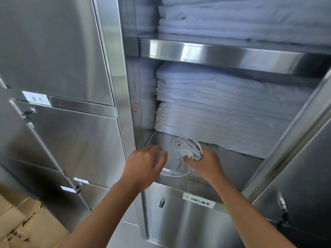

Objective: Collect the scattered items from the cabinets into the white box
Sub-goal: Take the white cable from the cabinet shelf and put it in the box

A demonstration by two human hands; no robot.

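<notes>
Head view, one steel cabinet [125,86], middle compartment open.

- Cable [186,147]: white, thin, wound in a loose coil. The coil stands above the front of the compartment's shelf [232,167], just before the linen. One loose loop trails down from it and hangs over the shelf's front edge, between the two hands.
- Right hand [206,163]: fingers and thumb curled round the lower part of the coil, gripping it; the coil's upper loops stick out above the fist.
- Left hand [143,167]: fingers loosely spread and nearly straight, holding nothing, palm towards the coil, at the left front corner of the shelf. It lies just beside the cable; whether its fingertips touch the hanging loop cannot be told, as motion blur softens them.
- Linen [223,113]: white, folded, two stacks one on the other, filling the back of the compartment up to near the upper shelf [215,52].
- More linen [241,20]: white, folded, on the upper shelf.
- Door [295,203]: steel, swung open at right.
- Label [198,200]: white with printed characters, on the closed compartment below, with a lock [162,203] to its left.
- Cartons [26,224]: brown, at lower left.
</notes>
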